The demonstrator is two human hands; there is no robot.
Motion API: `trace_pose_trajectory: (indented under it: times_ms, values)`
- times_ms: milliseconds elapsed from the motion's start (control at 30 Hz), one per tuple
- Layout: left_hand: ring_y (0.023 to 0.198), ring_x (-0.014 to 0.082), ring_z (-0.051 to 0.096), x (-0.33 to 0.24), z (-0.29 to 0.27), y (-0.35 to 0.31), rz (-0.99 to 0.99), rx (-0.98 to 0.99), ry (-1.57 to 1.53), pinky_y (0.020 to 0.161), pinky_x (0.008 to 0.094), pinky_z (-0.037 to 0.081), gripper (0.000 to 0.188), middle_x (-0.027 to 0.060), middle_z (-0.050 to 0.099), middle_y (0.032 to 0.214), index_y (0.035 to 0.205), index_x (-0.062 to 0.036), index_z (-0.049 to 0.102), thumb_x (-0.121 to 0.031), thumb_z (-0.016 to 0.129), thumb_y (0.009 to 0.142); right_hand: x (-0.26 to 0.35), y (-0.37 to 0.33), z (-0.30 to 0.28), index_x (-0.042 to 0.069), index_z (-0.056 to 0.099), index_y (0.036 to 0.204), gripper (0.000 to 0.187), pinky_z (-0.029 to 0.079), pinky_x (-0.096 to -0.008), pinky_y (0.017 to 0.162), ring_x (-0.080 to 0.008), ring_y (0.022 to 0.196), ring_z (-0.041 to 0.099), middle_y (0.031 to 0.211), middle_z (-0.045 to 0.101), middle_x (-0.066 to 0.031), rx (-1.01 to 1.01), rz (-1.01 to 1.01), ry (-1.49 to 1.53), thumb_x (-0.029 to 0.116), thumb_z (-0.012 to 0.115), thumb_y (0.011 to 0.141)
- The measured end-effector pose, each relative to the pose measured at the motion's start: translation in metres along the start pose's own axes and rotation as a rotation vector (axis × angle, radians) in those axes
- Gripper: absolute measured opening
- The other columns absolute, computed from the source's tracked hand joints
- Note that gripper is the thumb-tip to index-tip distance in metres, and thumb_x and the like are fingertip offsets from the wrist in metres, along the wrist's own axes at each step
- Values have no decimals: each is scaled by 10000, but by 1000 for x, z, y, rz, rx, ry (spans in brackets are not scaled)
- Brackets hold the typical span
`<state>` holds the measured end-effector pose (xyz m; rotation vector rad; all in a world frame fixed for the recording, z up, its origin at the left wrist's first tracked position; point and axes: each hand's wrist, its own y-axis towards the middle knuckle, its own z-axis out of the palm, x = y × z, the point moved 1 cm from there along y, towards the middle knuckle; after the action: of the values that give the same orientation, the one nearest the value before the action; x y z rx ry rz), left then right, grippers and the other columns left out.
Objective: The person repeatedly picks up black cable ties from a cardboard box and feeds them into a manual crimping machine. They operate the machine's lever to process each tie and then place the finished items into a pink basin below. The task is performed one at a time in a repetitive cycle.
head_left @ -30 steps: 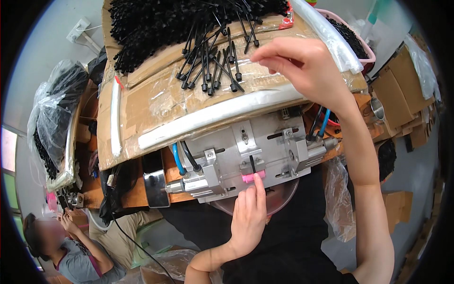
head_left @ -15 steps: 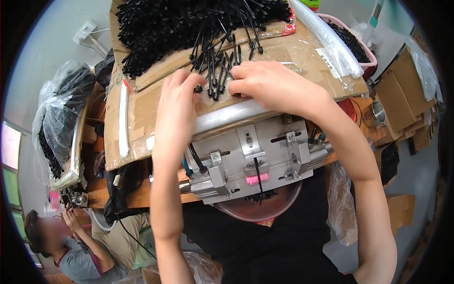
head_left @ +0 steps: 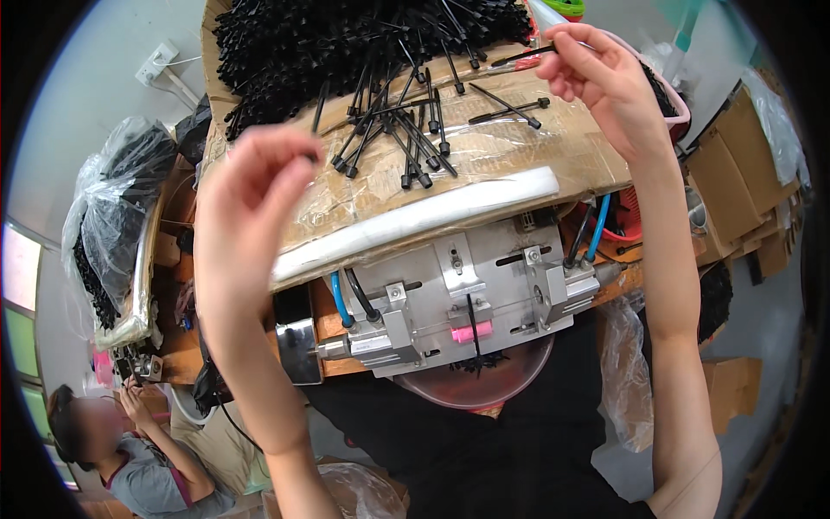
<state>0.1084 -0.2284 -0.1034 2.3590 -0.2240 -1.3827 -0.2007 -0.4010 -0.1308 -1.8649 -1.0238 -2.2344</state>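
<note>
The right hand (head_left: 605, 85) pinches a black tie (head_left: 523, 56) over the cardboard (head_left: 553, 147); the left hand (head_left: 251, 195), blurred, seems closed on a dark piece (head_left: 311, 157). Loose ties (head_left: 442, 130) cross one another and could snag when lifted. A white strip (head_left: 415, 212) separates them from the metal fixture (head_left: 432, 259), where another tie (head_left: 472, 310) crosses a pink block (head_left: 462, 334) above a clear bowl (head_left: 415, 391).

I'm seeing the wooden bench (head_left: 179, 367) carrying a metal fixture (head_left: 432, 281); beyond it, a cardboard sheet (head_left: 571, 130) is holding a black pin heap (head_left: 346, 56), loose pins (head_left: 432, 126) lying in front, white strip (head_left: 432, 208) running along the near edge.
</note>
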Motion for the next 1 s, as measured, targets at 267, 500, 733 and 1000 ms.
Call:
trace_pose_trajectory:
  times_ms: [267,500,733,1000]
  values:
    - [862,260,551,8,137,-189,64,97,513,798,345,476,699,145,583,995,1407,95,420,71,666,754,19,-71,29,-40,580,1182,271,510,-284,755,-159,835,650,977,688,-158,-13,-95,101,165,540,1010]
    - [899,265,521,13,168,-195,13,252,653,842,332,471,763,156,522,1030,1428,142,318,89,582,715,35,-112,42,-46,554,1194,275,545,-296,724,-196,814,669,988,685,-190,-133,-183,33,126,582,982]
    - [909,262,536,11,158,-187,-1,289,662,824,339,479,726,144,531,1025,1412,133,352,43,608,739,18,-166,80,-46,587,1018,249,551,-298,762,-187,859,664,987,687,-162,-198,-136,-217,-104,697,802]
    - [844,292,552,4,102,-33,171,-144,480,764,360,463,339,140,547,922,1151,-21,625,-27,693,818,-48,-250,139,-78,505,1326,624,493,-359,629,-259,679,587,796,597,-124,153,-126,-725,-59,731,744]
